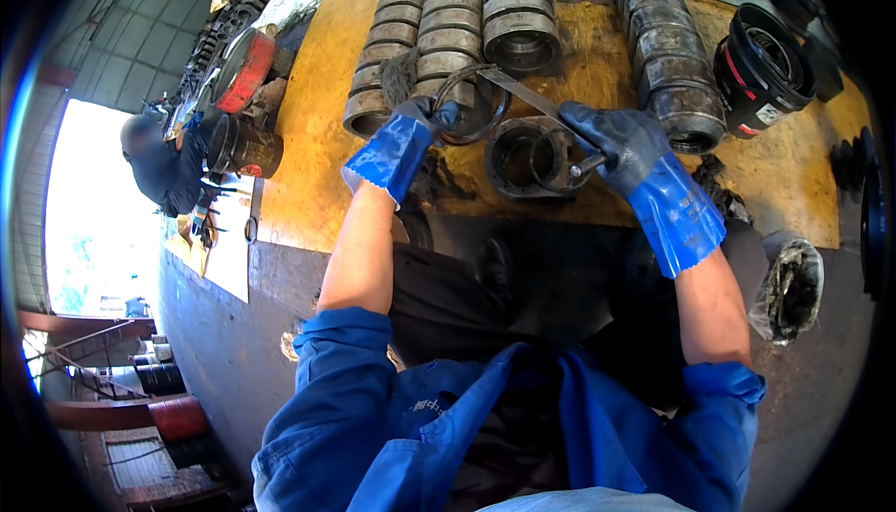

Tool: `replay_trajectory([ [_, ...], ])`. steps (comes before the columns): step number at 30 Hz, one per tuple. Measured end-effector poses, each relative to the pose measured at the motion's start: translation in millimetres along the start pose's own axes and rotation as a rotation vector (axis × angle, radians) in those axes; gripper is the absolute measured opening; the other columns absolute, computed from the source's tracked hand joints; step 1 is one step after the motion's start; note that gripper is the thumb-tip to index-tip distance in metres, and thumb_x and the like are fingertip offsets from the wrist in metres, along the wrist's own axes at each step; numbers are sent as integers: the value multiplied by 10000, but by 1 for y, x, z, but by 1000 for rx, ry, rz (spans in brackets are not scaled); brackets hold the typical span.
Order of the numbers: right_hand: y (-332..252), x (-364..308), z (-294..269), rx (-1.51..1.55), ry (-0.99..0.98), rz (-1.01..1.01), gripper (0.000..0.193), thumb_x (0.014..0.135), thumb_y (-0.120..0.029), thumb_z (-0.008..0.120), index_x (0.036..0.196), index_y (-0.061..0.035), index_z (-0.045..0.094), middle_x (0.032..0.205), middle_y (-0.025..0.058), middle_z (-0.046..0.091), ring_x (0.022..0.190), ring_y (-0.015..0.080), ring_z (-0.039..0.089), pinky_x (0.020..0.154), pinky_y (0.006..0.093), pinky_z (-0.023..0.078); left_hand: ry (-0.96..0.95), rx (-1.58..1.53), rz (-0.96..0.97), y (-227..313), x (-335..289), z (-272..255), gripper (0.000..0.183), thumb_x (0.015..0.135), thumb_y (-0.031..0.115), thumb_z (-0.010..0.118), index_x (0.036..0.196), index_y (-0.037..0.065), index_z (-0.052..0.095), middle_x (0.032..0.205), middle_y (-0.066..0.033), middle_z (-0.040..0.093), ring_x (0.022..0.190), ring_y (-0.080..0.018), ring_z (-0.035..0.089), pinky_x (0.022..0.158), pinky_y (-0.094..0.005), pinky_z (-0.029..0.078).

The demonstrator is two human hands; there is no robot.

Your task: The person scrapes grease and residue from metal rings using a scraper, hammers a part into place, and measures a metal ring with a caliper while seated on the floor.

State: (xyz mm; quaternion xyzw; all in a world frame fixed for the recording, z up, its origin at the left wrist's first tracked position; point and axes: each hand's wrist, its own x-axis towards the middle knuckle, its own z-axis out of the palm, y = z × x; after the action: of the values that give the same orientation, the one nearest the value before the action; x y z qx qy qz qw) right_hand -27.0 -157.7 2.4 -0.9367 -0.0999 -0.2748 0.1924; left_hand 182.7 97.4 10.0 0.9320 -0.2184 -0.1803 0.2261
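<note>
My left hand [420, 129], in a blue rubber glove, is closed on the near side of a metal ring [507, 109], held up before the rows of round metal parts. My right hand [621, 143], gloved alike, grips a tool with a long flat metal blade [525, 94]. The blade's tip lies at the ring's upper edge, and a round metal end [588, 165] sticks out below my fist. Under the hands, a dark metal housing [504, 165] with a round bore rests on the yellow board [313, 162]. A thin ring shows at its right side, partly hidden by the right glove.
Rows of thick metal rings [453, 13] lie end to end ahead, with another row [667, 55] at the right. Beyond it stands a black bucket [761, 69]. A plastic bag [793, 293] lies near right. At left, a person [168, 162] bends beside a rusty bucket [257, 148].
</note>
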Motion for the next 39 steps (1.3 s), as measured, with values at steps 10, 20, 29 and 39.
replay_trajectory([
  [10, 4, -5, 5, -13, 24, -46, 451, 706, -82, 686, 1136, -163, 576, 845, 97, 665, 783, 317, 654, 647, 435, 528, -29, -96, 39, -19, 11, 9, 438, 841, 413, 640, 1089, 53, 631, 923, -126, 676, 863, -215, 628, 739, -354, 499],
  [20, 15, -1, 3, 214, -41, 144, 353, 834, -58, 634, 1182, -110, 606, 1013, 105, 682, 881, 254, 665, 772, 344, 550, -4, -310, 92, -78, 42, 13, 359, 825, 366, 692, 944, 27, 683, 784, -77, 686, 685, -140, 634, 596, -331, 525],
  [29, 15, -6, 19, 1055, -27, 851, 268, 917, -111, 575, 1168, -22, 608, 851, 103, 687, 681, 119, 634, 557, 219, 513, 190, -747, 67, -5, 2, 15, 273, 875, 249, 654, 1027, 23, 652, 868, -66, 679, 738, -163, 646, 565, -299, 527],
  [39, -13, -2, 19, 1441, 16, 930, 329, 925, -215, 585, 1174, 0, 587, 857, 131, 696, 612, 141, 649, 510, 243, 521, 402, -1144, 317, -8, 32, 36, 237, 896, 171, 593, 1045, -6, 642, 957, -98, 673, 767, -176, 649, 564, -276, 519],
])
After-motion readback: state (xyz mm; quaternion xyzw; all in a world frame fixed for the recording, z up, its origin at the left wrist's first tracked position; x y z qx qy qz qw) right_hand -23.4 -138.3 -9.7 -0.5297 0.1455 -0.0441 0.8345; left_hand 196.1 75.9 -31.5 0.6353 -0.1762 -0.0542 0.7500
